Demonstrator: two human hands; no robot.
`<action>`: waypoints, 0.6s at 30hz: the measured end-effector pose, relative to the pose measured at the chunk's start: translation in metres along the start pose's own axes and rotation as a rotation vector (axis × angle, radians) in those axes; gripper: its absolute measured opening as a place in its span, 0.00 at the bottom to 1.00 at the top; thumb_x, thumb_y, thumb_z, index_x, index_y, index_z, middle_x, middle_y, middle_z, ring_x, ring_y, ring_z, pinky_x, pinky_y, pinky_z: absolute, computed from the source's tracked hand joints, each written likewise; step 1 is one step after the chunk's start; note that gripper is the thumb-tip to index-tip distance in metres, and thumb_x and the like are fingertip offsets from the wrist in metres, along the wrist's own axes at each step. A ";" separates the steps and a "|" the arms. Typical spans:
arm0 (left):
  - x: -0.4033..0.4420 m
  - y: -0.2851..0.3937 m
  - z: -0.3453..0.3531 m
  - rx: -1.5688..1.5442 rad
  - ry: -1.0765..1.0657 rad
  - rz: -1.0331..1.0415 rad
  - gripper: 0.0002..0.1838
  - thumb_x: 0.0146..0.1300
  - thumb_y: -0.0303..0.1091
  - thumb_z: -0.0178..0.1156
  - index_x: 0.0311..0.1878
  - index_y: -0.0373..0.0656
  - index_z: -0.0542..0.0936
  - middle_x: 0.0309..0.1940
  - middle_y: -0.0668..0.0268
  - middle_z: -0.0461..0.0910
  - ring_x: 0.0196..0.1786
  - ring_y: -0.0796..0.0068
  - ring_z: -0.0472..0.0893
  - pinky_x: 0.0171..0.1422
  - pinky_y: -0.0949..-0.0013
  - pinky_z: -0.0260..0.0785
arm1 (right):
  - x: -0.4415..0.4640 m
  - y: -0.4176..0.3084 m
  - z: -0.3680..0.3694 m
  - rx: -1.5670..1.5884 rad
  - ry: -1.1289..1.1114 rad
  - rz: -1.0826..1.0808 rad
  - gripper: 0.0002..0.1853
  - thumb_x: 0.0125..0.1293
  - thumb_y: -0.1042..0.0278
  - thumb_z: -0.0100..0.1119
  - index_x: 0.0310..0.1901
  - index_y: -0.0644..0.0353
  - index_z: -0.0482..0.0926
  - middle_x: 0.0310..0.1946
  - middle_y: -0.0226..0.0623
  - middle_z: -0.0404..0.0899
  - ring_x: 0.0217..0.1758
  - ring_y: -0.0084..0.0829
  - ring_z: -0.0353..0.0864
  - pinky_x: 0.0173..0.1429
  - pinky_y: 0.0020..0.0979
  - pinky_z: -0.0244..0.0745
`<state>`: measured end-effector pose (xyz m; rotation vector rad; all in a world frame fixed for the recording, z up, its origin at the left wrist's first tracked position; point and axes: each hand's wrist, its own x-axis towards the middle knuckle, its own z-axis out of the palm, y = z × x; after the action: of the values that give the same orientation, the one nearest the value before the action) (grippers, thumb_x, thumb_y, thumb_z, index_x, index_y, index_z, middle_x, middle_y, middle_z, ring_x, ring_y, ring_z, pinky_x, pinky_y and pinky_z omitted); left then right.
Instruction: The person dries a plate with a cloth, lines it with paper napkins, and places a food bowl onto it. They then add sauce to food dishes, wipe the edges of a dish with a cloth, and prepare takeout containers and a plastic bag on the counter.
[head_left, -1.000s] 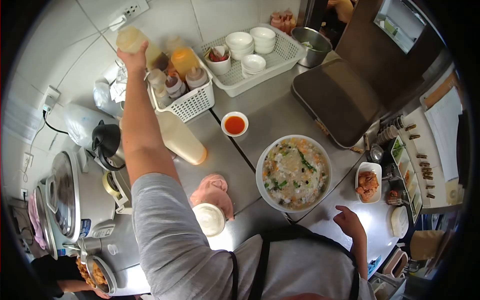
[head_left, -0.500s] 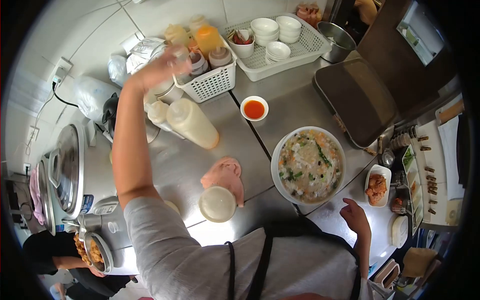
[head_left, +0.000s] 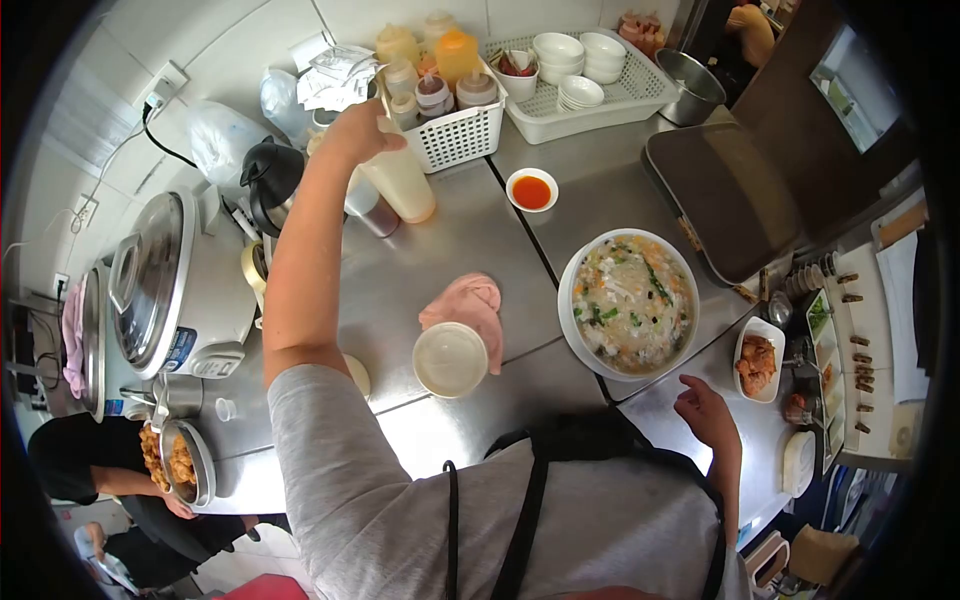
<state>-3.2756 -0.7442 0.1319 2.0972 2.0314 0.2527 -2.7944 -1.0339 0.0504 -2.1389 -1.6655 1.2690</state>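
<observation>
My left hand (head_left: 368, 135) reaches out over the upper left of the counter, its fingers round the top of a pale squeeze bottle (head_left: 402, 185). Beside that bottle stands a smaller one with dark content (head_left: 372, 207). The white basket of sauce bottles (head_left: 455, 138) is just behind. My right hand (head_left: 704, 408) hovers empty over the counter, fingers partly curled with the index finger out. Near it are a large bowl of soup with vegetables (head_left: 632, 305) and a white dish of fried meat (head_left: 757, 366). A small bowl of red sauce (head_left: 532, 190) sits farther back.
A pink cloth (head_left: 468, 305) lies by a round pale container (head_left: 450, 360). Behind are a tray with white bowls (head_left: 570, 116), a metal pot (head_left: 690, 88) and a dark lidded case (head_left: 722, 200). A rice cooker (head_left: 190, 285) and a co-worker's arm (head_left: 130, 482) are at left.
My left hand has put a bottle back in the basket area and moved down onto the pale squeeze bottle. The view has shifted. My right hand stays by the soup bowl.
</observation>
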 end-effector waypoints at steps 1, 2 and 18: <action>0.002 -0.005 0.000 0.021 0.023 -0.016 0.29 0.38 0.41 0.67 0.44 0.36 0.72 0.41 0.50 0.75 0.46 0.57 0.74 0.49 0.64 0.65 | -0.003 0.003 0.001 -0.002 0.008 0.004 0.24 0.51 0.67 0.55 0.51 0.62 0.67 0.31 0.41 0.77 0.33 0.31 0.76 0.40 0.29 0.70; 0.003 -0.008 0.000 0.040 0.024 -0.044 0.30 0.37 0.42 0.67 0.44 0.35 0.72 0.40 0.50 0.75 0.45 0.57 0.74 0.49 0.64 0.65 | -0.006 0.005 0.001 0.003 0.009 0.012 0.24 0.51 0.67 0.55 0.51 0.62 0.67 0.31 0.41 0.77 0.33 0.31 0.76 0.40 0.29 0.70; 0.009 -0.055 0.009 -0.888 0.448 -0.367 0.26 0.49 0.44 0.60 0.43 0.31 0.69 0.27 0.57 0.74 0.30 0.66 0.76 0.30 0.67 0.69 | -0.010 0.014 0.010 0.028 -0.017 -0.038 0.23 0.51 0.66 0.56 0.51 0.61 0.67 0.31 0.41 0.77 0.33 0.32 0.76 0.40 0.30 0.70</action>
<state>-3.3261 -0.7343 0.1080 1.1655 1.9106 1.3535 -2.7918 -1.0515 0.0413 -2.0770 -1.6764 1.2955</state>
